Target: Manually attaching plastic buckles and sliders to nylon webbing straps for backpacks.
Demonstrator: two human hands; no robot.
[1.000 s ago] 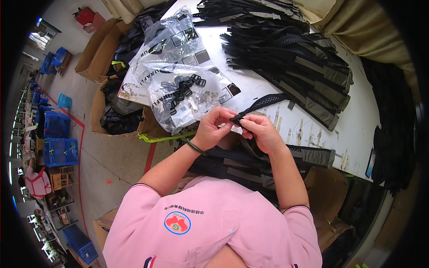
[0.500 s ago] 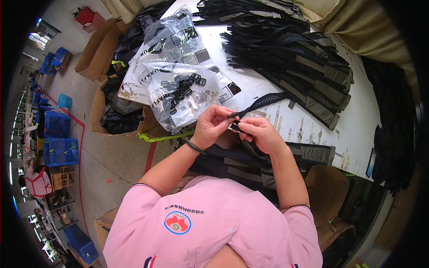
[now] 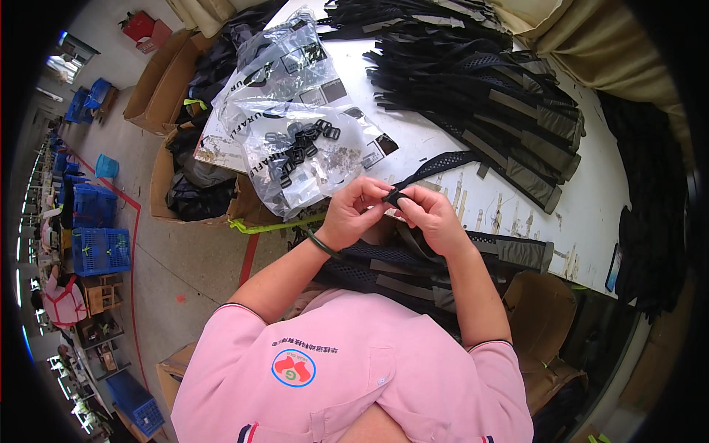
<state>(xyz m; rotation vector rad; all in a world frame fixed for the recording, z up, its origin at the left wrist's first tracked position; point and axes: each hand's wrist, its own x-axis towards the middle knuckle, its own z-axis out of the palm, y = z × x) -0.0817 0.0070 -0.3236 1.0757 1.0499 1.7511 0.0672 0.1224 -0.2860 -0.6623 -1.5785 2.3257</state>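
Observation:
Near the table's front edge, my left hand (image 3: pixel 353 214) pinches a small black piece, which looks like a plastic slide buckle (image 3: pixel 389 198), mostly covered by the fingertips. Right against it, my right hand (image 3: pixel 436 221) pinches the end of a black webbing strap (image 3: pixel 399 199). Whether the strap passes through the buckle cannot be made out. From the fingers a black mesh strap (image 3: pixel 443 161) runs back to the right, onto the table. A clear plastic bag (image 3: pixel 258 140) lies beyond my left hand, with several loose black slide buckles (image 3: pixel 299 148) on it.
A pile of black straps with grey patches (image 3: pixel 502 111) covers the back right of the white table (image 3: pixel 591 244). More straps (image 3: pixel 509 253) lie across my lap. Open cardboard boxes (image 3: pixel 159 81) with dark fabric stand left of the table. Blue crates (image 3: pixel 101 251) are farther left.
My fingertips have come closer together, and the strap end and the buckle now meet between them. The light gap seen between the pieces earlier is gone.

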